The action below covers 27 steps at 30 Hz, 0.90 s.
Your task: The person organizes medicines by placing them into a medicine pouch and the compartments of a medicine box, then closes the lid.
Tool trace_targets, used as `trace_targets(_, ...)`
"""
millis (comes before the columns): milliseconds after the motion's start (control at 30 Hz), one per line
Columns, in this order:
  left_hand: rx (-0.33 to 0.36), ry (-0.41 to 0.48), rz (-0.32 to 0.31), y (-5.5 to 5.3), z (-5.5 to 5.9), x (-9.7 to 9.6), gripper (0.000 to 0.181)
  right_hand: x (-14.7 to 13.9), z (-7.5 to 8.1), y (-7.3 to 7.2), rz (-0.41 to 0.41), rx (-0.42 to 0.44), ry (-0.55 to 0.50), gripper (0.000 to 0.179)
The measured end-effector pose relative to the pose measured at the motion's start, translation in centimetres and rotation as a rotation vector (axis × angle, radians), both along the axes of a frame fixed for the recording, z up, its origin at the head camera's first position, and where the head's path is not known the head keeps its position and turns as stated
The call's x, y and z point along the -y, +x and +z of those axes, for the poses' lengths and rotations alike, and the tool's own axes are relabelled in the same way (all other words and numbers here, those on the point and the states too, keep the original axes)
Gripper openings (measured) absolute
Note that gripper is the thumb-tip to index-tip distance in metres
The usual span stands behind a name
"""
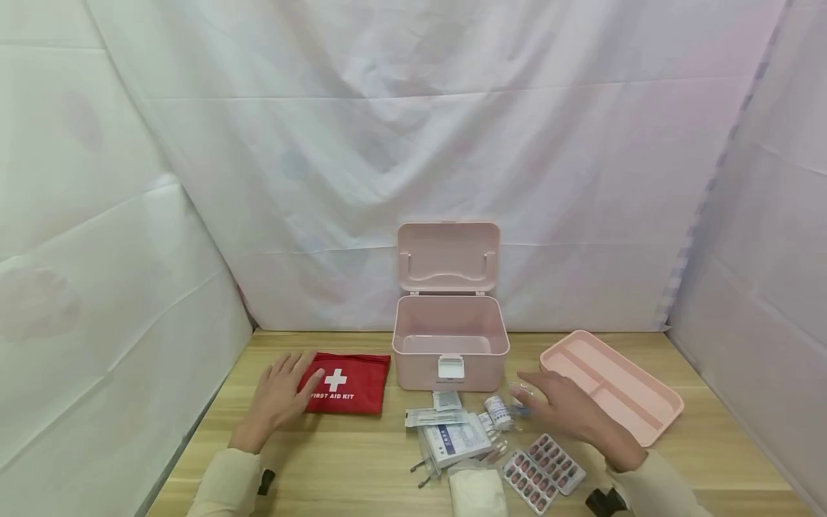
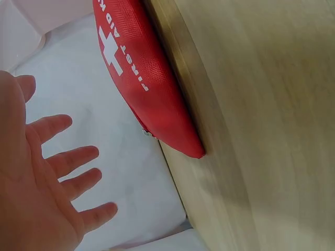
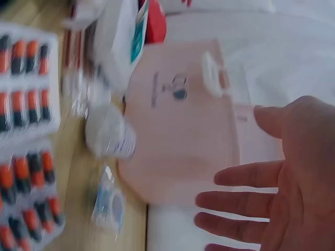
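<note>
A red first aid kit pouch (image 1: 362, 384) with a white cross lies on the left of the table. My left hand (image 1: 278, 398) hovers at its left end with fingers spread; in the left wrist view the fingers (image 2: 73, 161) are apart from the pouch. A pink lidded box (image 1: 413, 370) stands at the back with its lid raised. My right hand (image 1: 571, 409) is held, fingers extended, above a small clear packet (image 3: 109, 204) with blue on it. Beside that packet stands a white bottle (image 1: 497, 413). Neither hand holds anything.
Two capsule blister packs (image 1: 531, 480) lie front right. A white box (image 1: 455, 439), flat packets (image 1: 436, 418) and a wrapped white bundle (image 1: 478, 494) sit in the middle. The pink divided tray (image 1: 665, 402) rests at the right. White cloth (image 1: 323, 179) hangs behind.
</note>
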<state>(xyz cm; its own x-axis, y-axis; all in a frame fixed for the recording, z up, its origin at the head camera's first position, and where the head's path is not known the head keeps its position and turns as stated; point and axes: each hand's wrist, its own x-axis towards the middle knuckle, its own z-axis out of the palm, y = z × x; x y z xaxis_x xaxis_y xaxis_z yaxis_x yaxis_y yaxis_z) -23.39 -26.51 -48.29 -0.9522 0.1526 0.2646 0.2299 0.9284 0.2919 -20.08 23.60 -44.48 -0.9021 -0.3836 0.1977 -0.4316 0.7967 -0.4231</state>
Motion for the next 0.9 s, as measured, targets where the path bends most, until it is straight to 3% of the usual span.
trace_targets(267, 0.087, 0.068, 0.042, -0.1, -0.2, 0.5, 0.06, 3.4, 1.0, 0.4, 0.198, 0.127, -0.108, 0.031)
trace_targets(400, 0.138, 0.128, 0.046, -0.3, -0.2, 0.8, 0.061, 5.5, 1.4, 0.6, 0.301, 0.231, -0.184, 0.028)
trace_targets(500, 0.173, 0.195, 0.039, -0.5, -0.1, 1.2, 0.062, 7.2, 1.7, 0.7, 0.347, 0.264, -0.191, 0.034)
trace_targets(700, 0.234, 0.332, 0.058, -0.8, 0.3, 2.0, 0.067, 10.7, 1.6, 0.0, 0.378, 0.275, -0.186, 0.036)
trace_targets(900, 0.292, 0.428, 0.105, -0.5, 0.2, 2.8, 0.066, 13.5, 0.8, -0.8, 0.386, 0.307, -0.255, 0.038)
